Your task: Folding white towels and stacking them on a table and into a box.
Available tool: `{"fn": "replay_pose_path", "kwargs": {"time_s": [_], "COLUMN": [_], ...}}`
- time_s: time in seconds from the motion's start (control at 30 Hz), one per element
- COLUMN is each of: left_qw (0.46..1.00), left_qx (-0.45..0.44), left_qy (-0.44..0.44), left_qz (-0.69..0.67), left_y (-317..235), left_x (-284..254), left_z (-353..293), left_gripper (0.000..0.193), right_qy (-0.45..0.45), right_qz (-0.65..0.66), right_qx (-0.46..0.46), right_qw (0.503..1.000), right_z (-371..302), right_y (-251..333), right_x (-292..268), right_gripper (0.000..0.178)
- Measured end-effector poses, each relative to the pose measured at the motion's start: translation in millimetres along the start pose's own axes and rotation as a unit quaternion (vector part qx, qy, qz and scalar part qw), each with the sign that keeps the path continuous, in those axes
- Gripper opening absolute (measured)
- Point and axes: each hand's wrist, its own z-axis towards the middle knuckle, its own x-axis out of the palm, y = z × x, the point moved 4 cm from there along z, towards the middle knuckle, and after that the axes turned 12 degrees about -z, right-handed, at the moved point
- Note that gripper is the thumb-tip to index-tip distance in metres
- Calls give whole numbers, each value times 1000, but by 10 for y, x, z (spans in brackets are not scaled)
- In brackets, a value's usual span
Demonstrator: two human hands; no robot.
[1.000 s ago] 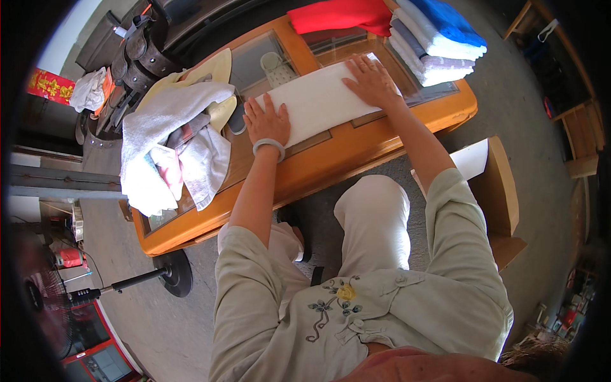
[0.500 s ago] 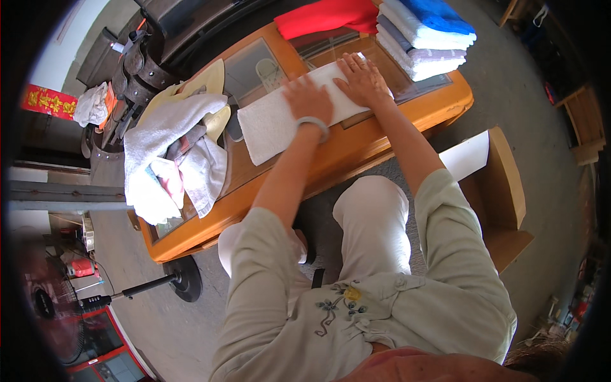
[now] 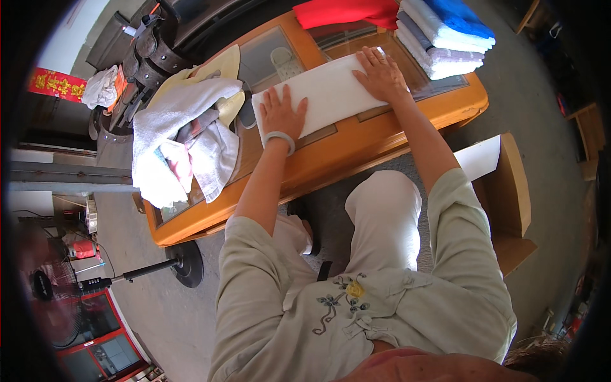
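A white terry towel [image 3: 331, 92], folded into a flat oblong, lies on the glass-inset wooden bench [image 3: 337, 149] beneath the left hand [image 3: 284, 120] and right hand [image 3: 386, 79], each grip apart. Rumpled towels [image 3: 181, 118] heap at left; a folded towel stack [image 3: 445, 48] stands beyond.

A glass-topped wooden coffee table [image 3: 318, 157] bore a folded white towel [image 3: 331, 88] across its middle, a rumpled heap of towels [image 3: 175, 114] at its left end, a red cloth [image 3: 347, 13] along the far edge and a stack of folded towels [image 3: 444, 46] toward the right
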Motion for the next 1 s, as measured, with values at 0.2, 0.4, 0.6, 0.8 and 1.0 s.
{"fn": "replay_pose_path", "kwargs": {"time_s": [0.2,0.4,0.6,0.8,1.0], "left_qw": [999,998,998,998,997], "left_qx": [-33,-34,-32,-22,-23], "left_qy": [-25,-49,-48,-57,-65], "left_qz": [4,37,20,32,23], "left_y": [279,247,278,288,305], "left_x": [-102,-80,-59,-72,-82], "left_z": [-82,-79,-82,-79,-107], "left_gripper": [65,63,61,59,59], "right_qy": [-18,20,-34,-46,33], "right_qz": [12,-29,68,30,-11], "right_qx": [1,3,-182,-136,2], "right_qw": [1000,999,980,989,999], "right_z": [6,69,12,89,103], "right_y": [26,151,1396,880,190], "right_x": [25,72,-264,-69,73], "right_gripper": [58,60,55,58,64]}}
